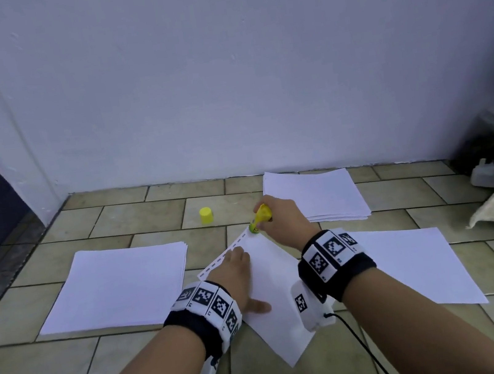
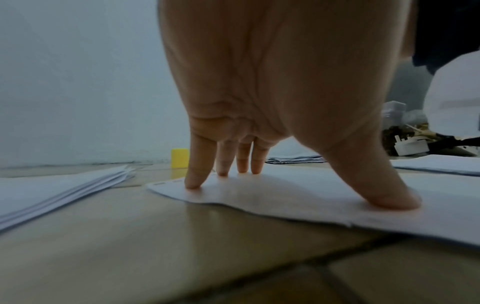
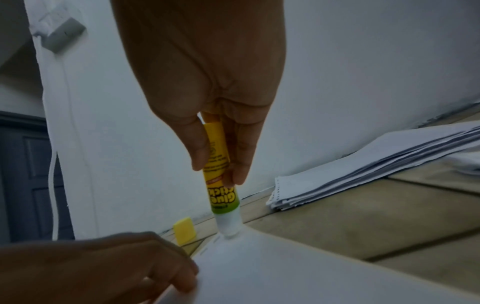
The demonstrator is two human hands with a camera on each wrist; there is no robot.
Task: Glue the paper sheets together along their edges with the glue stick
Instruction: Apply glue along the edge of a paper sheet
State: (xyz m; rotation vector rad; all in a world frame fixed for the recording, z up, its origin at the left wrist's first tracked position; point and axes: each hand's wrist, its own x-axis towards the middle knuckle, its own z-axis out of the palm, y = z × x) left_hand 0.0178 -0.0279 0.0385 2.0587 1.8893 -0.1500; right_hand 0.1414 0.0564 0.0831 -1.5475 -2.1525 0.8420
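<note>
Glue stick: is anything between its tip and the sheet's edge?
Nothing visible. The glue stick, held by the right hand, already touches the sheet at its far corner; the left hand presses the sheet further back.

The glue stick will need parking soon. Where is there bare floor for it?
Bare tiles lie left of the cap, between the left stack and the wall. It is crowded around the sheet under both hands.
</note>
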